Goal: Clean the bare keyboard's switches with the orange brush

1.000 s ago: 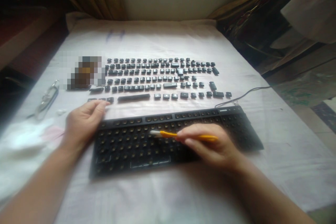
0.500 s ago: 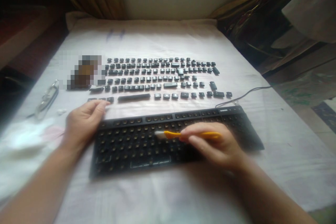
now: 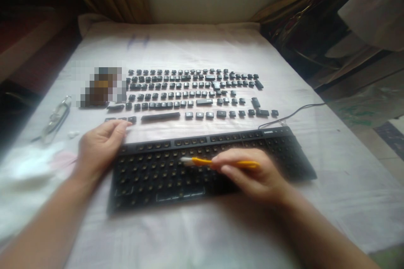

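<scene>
A black computer keyboard (image 3: 183,189) with its keycaps off lies across the near part of the cloth, slightly askew. My left hand (image 3: 102,145) grips its far left corner, the fingers closed and partly hidden. Between the thumb and fingers of my right hand (image 3: 252,176) is a small brush (image 3: 202,161) with a yellow handle and white bristles. Its bristles point left, over the key sockets near the middle of the keyboard; whether they touch is hard to tell. Removed black keycaps (image 3: 170,95) lie in rows behind the keyboard, with the long space bar (image 3: 160,116) in the nearest row.
A white cloth (image 3: 195,50) covers the table. At the left lie a clear plastic item (image 3: 57,117) and a crumpled white material (image 3: 28,180). A blurred-out object (image 3: 102,86) sits beside the keycaps. The keyboard cable (image 3: 290,111) runs off to the right.
My right hand and the brush have shifted a little to the left over the keyboard. My left hand and the keycaps stay where they were.
</scene>
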`<state>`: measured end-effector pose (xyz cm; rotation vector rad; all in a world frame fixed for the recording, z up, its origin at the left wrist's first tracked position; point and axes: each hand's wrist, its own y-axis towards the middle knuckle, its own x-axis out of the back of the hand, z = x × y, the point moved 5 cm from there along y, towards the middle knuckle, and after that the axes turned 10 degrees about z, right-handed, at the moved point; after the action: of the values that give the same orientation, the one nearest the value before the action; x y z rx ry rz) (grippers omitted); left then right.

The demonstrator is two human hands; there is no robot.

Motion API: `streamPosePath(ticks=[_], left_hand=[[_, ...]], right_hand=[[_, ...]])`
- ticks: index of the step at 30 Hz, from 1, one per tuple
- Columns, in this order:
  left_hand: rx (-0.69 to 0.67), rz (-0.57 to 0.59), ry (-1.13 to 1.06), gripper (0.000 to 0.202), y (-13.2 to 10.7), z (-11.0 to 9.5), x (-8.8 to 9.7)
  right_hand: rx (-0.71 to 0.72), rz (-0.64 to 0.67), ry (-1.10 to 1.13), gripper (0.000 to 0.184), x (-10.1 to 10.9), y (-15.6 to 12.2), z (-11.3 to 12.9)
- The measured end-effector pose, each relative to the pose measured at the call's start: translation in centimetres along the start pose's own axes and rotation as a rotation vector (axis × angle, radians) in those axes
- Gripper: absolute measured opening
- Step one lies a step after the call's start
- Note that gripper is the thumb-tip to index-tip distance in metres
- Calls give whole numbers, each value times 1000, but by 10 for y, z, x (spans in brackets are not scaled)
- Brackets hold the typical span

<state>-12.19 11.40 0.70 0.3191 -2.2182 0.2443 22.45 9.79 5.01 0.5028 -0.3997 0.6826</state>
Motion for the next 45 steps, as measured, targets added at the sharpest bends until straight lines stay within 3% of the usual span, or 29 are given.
streamPosePath(ticks=[7,18,32,45], left_hand=[[5,3,1,49,0,0,0],[1,-7,-3,48,0,-1,0],[1,5,2,48,1,4,-1],[-7,-8,6,49,1,6,-2]], right_hand=[[-27,-37,130,18,3,-1,1],[-79,-73,24,16,10,-2,0],[-6,13,64,19,3,-1,2],[-56,-93,28,14,9,-3,0]])
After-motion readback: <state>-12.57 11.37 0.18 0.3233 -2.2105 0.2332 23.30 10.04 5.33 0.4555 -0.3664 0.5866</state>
